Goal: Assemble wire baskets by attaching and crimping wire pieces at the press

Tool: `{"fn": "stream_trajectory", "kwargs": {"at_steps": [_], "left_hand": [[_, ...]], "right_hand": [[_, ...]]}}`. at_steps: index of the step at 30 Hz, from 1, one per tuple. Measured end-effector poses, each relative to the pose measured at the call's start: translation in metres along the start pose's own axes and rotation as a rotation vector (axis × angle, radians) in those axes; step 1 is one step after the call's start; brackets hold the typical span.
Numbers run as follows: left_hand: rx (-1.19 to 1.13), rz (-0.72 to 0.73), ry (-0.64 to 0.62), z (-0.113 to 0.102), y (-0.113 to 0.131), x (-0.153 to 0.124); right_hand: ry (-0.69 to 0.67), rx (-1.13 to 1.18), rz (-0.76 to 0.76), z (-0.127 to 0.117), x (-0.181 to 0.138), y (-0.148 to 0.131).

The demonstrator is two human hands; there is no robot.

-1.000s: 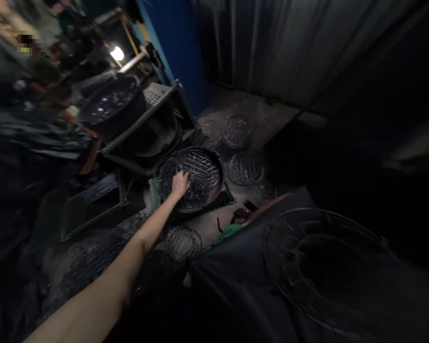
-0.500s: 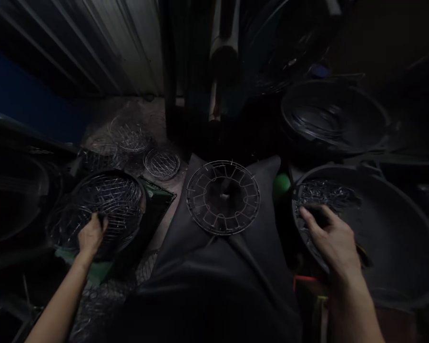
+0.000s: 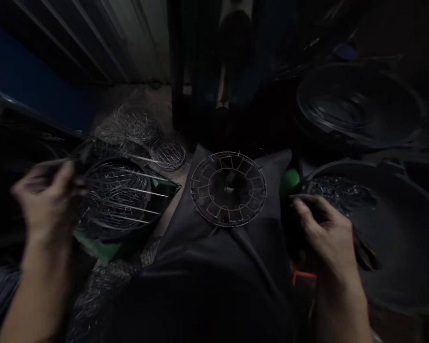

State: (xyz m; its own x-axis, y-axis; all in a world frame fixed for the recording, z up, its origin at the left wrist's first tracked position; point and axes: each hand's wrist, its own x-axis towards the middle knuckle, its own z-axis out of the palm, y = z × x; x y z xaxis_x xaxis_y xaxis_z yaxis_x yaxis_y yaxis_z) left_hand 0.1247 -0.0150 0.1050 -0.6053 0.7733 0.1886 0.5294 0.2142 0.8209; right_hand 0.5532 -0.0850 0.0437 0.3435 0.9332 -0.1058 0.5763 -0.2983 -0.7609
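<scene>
My left hand (image 3: 48, 188), smeared by motion, is closed at the left beside a round container of wire pieces (image 3: 116, 190). Bright wire streaks stretch to the right from it, seemingly from a wire frame in its fingers. My right hand (image 3: 329, 233) is closed around dark pliers; their yellow-and-black handles (image 3: 367, 253) stick out below the palm and a dark tip shows by the thumb. It hovers over the near-left rim of a wide dark basin (image 3: 403, 228). On my covered lap rests a round wire frame (image 3: 229, 221) with an inner looped ring.
Small bent metal wires (image 3: 343, 193) lie in the basin. Behind it stands another basin (image 3: 361, 109) with coiled wire. More wire rings (image 3: 168, 153) lie on the floor. A machine post (image 3: 223, 90) rises ahead, near a green ball-like knob (image 3: 291, 177).
My left hand has risen and moved left, away from the wire pile, and wires streak behind it. My right hand has shifted slightly toward my lap with the pliers. The view has turned a little.
</scene>
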Motion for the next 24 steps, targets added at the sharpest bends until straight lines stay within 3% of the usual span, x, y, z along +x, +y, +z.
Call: {"fn": "stream_trajectory", "kwargs": {"at_steps": [1,3,5,8,11,13,18,24], "left_hand": [[-0.15,-0.08,-0.072,0.022,0.005,-0.008],[-0.368,-0.199,-0.373,0.071,0.011,-0.026],[-0.49,-0.218,-0.633,0.118,0.015,-0.041],[-0.416,-0.087,-0.736,0.16,0.022,-0.053],[-0.187,0.168,-0.745,0.17,0.027,-0.054],[-0.087,0.272,-0.764,0.17,0.026,-0.051],[-0.051,0.399,-0.867,0.18,0.026,-0.047],[-0.119,0.508,-1.108,0.188,0.055,-0.041]], "right_hand": [[-0.041,0.014,-0.038,0.005,0.0,-0.008],[-0.129,0.063,-0.102,0.017,0.001,-0.024],[-0.215,0.187,-0.111,0.03,0.003,-0.036],[-0.18,0.352,-0.021,0.045,0.008,-0.042],[0.02,0.284,0.029,0.055,0.015,-0.034],[0.073,0.183,0.059,0.06,0.018,-0.027],[0.024,0.068,0.143,0.059,0.023,-0.018],[-0.027,0.006,-0.017,0.054,0.031,-0.03]]}}
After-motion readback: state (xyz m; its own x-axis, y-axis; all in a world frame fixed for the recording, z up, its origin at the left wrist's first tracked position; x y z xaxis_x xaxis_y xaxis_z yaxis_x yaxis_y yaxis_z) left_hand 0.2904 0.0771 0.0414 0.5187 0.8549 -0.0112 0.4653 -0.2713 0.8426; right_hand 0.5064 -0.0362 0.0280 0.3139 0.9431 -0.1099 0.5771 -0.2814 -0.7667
